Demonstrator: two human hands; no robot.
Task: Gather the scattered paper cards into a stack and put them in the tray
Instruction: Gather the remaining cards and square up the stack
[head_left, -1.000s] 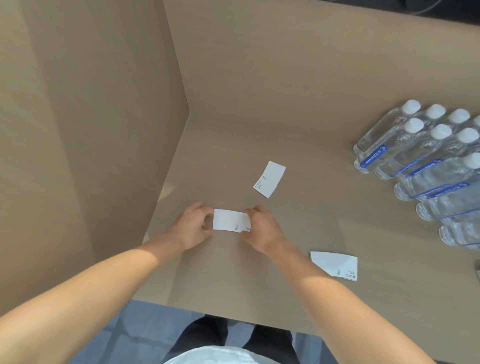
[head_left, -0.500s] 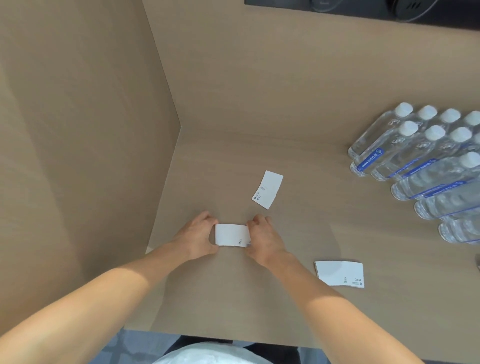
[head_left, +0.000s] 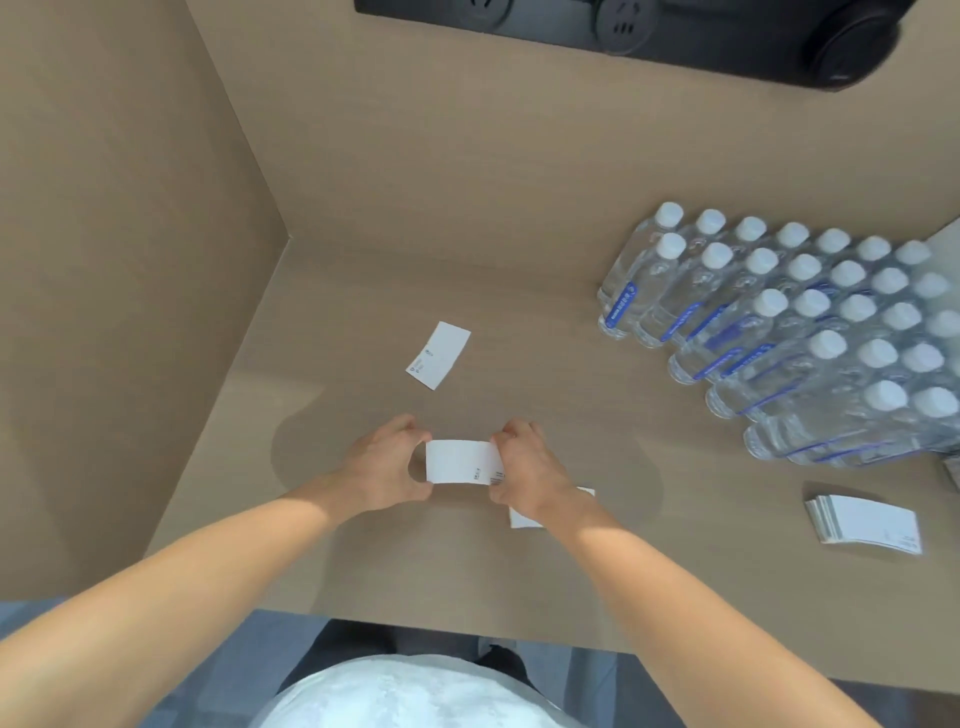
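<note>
While the left hand (head_left: 387, 464) pinches one short end of the gathered white cards (head_left: 459, 462), the right hand (head_left: 524, 469) pinches the other. A single card (head_left: 439, 355) lies beyond them; a fanned pile (head_left: 863, 524) sits far right on the wooden desk (head_left: 597, 405), below the water bottles (head_left: 789, 332).

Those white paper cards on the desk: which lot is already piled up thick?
The fanned stack at far right, below the bottles; the others look like single cards or thin handfuls.

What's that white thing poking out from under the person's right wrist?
A paper card lying flat on the table, partly under the right hand, which shares the held cards with the left hand. Only its edges show; any print or further cards beneath are hidden.
</note>
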